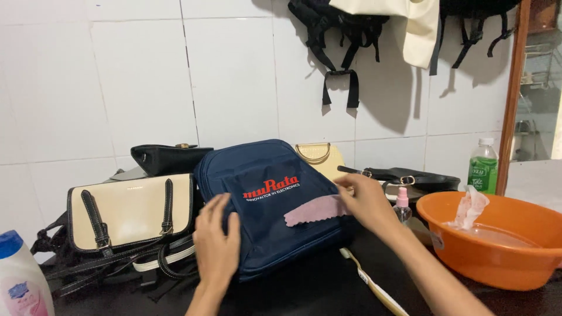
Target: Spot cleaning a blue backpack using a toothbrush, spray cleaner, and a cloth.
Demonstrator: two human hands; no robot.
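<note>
A navy blue backpack (266, 205) with red and white print lies on the dark counter in front of me. My left hand (216, 243) rests flat on its lower left side, fingers together. My right hand (366, 202) holds a pink cloth (313, 210) against the backpack's front, near its right edge.
A cream handbag with black straps (129, 210) lies to the left, a black bag (167, 158) behind it. An orange basin (497, 237) with a wet cloth sits right. A small spray bottle (402, 202), green bottle (483, 167), toothbrush (372, 287) and white bottle (20, 281) are nearby.
</note>
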